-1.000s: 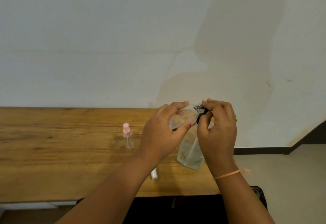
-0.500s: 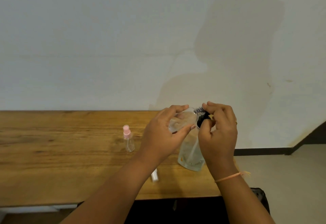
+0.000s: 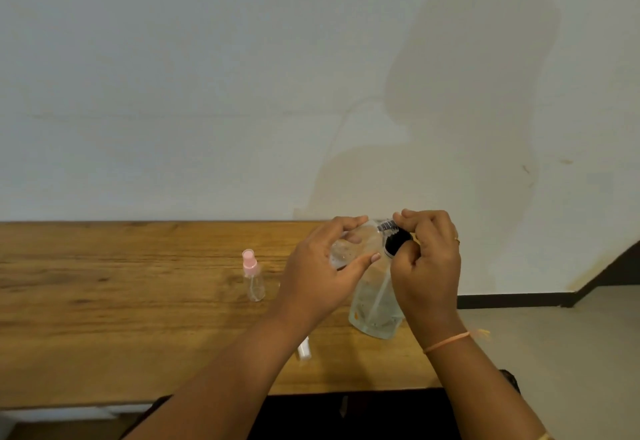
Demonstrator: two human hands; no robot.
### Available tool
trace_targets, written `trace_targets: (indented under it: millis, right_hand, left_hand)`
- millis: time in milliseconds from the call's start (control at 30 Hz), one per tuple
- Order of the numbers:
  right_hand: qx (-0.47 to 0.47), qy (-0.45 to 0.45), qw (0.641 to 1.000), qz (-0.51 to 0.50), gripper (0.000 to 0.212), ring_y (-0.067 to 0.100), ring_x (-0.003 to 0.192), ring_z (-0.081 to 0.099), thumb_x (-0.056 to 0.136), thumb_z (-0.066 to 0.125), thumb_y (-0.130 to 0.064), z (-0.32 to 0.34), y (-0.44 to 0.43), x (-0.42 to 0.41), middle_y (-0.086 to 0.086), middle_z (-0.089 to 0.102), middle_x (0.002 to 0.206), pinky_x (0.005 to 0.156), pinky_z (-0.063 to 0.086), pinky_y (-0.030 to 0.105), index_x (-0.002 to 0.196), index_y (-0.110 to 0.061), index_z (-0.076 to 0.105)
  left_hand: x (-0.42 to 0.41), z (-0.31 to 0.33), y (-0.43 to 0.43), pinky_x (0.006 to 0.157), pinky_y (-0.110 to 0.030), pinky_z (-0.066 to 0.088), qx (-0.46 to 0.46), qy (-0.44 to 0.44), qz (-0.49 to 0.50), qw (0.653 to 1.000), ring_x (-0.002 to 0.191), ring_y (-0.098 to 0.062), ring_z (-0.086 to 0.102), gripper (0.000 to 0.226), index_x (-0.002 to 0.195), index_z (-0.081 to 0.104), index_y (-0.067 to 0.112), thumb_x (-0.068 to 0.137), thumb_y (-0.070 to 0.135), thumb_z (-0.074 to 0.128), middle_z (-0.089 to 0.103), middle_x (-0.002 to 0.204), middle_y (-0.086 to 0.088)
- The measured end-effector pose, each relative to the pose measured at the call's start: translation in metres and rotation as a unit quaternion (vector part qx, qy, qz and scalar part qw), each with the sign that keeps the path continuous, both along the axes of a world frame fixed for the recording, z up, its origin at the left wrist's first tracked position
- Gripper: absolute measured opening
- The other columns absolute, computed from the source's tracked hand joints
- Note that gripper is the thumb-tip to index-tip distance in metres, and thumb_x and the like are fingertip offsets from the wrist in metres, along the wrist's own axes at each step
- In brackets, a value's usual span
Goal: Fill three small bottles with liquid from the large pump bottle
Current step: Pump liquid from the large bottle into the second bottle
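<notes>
clear bottle [image 3: 349, 247] is gripped sideways in the left hand [image 3: 318, 276], its black cap [image 3: 396, 243] pinched by the right hand [image 3: 429, 266].

Bare forearms [image 3: 242, 373], thin orange thread [image 3: 446, 342] round right wrist, small ring [image 3: 456, 240] on right hand [image 3: 429, 266]

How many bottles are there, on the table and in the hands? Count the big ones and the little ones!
Large clear bottle: 1
Small bottles: 2, pink-capped spray bottle, black-capped bottle
White object, partly hidden, kind unclear: 1
Total: 4
</notes>
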State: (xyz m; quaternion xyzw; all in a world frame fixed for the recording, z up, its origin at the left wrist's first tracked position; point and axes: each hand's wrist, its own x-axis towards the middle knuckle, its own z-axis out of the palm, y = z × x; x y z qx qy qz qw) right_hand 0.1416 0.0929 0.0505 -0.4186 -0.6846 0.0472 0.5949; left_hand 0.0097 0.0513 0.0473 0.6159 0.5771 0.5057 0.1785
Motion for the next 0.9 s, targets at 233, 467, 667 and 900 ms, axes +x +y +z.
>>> trace_targets:
  millis: [233,467,667,900]
  right_hand:
    - [0.003,0.028,1.000,-0.001,0.039,-0.001,0.094,0.046,0.074,0.033,-0.007,0.010,-0.008,-0.005,-0.002,0.050,0.095,0.082,0.037,0.006,0.090,0.000,0.067]
    - [0.007,0.028,0.999,0.014,0.038,0.005,0.096,0.049,0.076,0.032,-0.008,0.003,0.002,-0.006,-0.003,0.048,0.095,0.079,0.051,0.040,0.090,0.001,0.066]
    - [-0.008,0.030,0.999,0.018,0.041,0.019,0.095,0.056,0.075,0.030,-0.009,0.004,-0.004,-0.004,-0.003,0.051,0.095,0.081,0.049,0.033,0.092,0.000,0.066]
    - [-0.022,0.046,0.999,0.006,0.040,0.014,0.091,0.055,0.075,0.032,-0.010,0.014,-0.008,-0.005,-0.003,0.053,0.095,0.080,0.042,0.010,0.091,-0.002,0.068]
  left_hand:
    - [-0.001,0.003,0.000,0.082,-0.030,0.055,0.033,0.007,0.002,0.999,0.104,-0.001,0.058,0.049,0.118,0.050,0.045,0.073,0.048,0.070,0.064,0.105,0.018]
    - [-0.002,-0.001,0.005,0.085,-0.032,0.054,0.018,-0.009,-0.006,1.000,0.104,0.000,0.058,0.048,0.116,0.053,0.045,0.071,0.052,0.068,0.064,0.103,0.017]
    - [0.000,-0.001,0.002,0.087,-0.030,0.053,0.017,-0.009,-0.006,1.000,0.104,0.003,0.057,0.047,0.115,0.055,0.044,0.072,0.050,0.069,0.064,0.104,0.018]
    - [-0.002,0.002,0.002,0.083,-0.028,0.053,0.053,0.001,-0.004,0.999,0.103,-0.001,0.058,0.048,0.118,0.055,0.041,0.073,0.053,0.066,0.064,0.103,0.018]
